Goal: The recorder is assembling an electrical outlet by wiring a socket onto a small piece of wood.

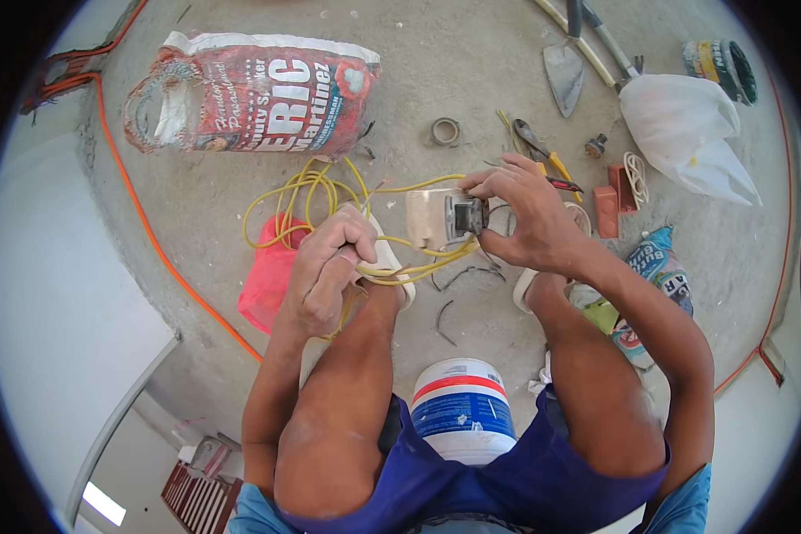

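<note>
My right hand (536, 214) grips a small dark block-shaped fitting (468, 217) between thumb and fingers; its exact kind is hard to make out. A pale beige, squarish piece (429, 219) sticks out from the fitting's left side. My left hand (334, 267) is closed, with its fingertips pinched around yellow cable (436, 265). The cable runs in strands between my two hands, and more of it lies in loose loops on the floor behind my left hand. What exactly sits under my left fingertips is partly hidden.
Pliers (541, 147), a tape roll (445, 132), orange boxes (606, 212) and a trowel (563, 76) lie ahead. A printed sack (258, 93) is far left, a pink bag (267, 280) nearer. A white plastic bag (685, 129) is right; a bucket (463, 409) stands between my legs.
</note>
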Demonstrator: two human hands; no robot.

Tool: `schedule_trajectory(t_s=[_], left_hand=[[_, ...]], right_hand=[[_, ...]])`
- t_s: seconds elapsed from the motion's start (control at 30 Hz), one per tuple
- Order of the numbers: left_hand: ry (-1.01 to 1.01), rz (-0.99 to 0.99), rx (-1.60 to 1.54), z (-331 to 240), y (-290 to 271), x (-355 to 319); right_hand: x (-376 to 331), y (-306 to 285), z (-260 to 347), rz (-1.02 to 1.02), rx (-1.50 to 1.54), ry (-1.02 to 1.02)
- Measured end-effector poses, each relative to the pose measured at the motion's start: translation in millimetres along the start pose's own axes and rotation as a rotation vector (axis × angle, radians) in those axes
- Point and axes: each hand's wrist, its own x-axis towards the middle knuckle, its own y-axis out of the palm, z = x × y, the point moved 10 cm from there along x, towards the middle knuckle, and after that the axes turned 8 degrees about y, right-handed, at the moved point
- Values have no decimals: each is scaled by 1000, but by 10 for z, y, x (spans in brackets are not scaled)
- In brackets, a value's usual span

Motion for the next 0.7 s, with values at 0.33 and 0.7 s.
schedule_trajectory(t_s=[0.33, 0.7], left_hand=[[130, -733, 147, -2592, -618, -1181], [-155, -473, -134, -3586, 463, -2487]], right_hand=[[-1299, -1866, 1803, -31, 842, 72], [-4007, -757, 2834, -28, -167, 39]])
